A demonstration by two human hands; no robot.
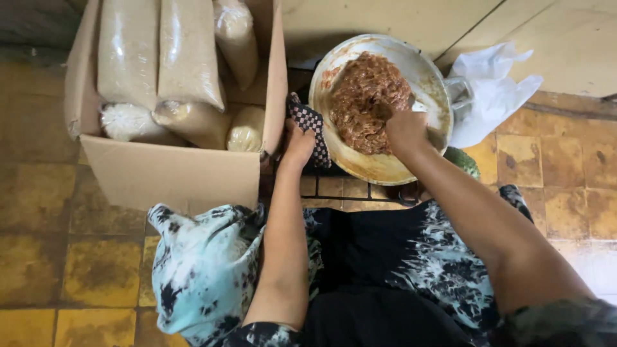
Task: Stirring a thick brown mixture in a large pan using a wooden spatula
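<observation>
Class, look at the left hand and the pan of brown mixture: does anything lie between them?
Yes. A checkered cloth lies between the left hand and the rim of the pan. The right hand is already over the brown mixture.

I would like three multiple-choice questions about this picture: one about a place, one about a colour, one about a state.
1. Where is the cardboard box relative to the pan?
A. to its left in the view
B. to its right
C. inside it

2. What colour is the plastic bag beside the pan?
A. black
B. white
C. red

3. What is the left hand doing?
A. hanging free
B. pressing a checked cloth at the pan's rim
C. reaching into the box

Answers:
1 A, the box fills the upper left.
2 B, it lies pale at the pan's right.
3 B, the cloth sits between hand and rim, while the right hand is over the brown mixture.
</observation>
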